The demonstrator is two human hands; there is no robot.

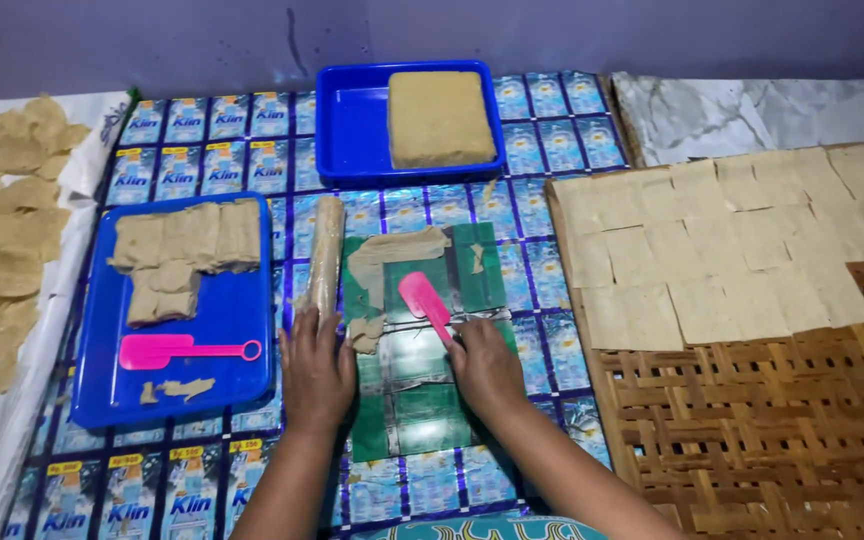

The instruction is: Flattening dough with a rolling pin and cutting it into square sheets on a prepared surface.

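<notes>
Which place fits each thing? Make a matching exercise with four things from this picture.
Things:
1. dough block
2. pink spatula
3. rolling pin
4. thin squares

Places:
A. on the woven rack
B. in the right hand
C. in the far blue tray
D. just beyond the left hand

Pairs: 1-C, 2-B, 3-D, 4-A

My left hand point(315, 372) and right hand point(485, 368) are bare — no gloves, rings or bracelets, nails short. Both forearms are bare too, with no sleeve in sight — only a patterned teal cloth edge point(472, 528) shows just below my right forearm.
</notes>
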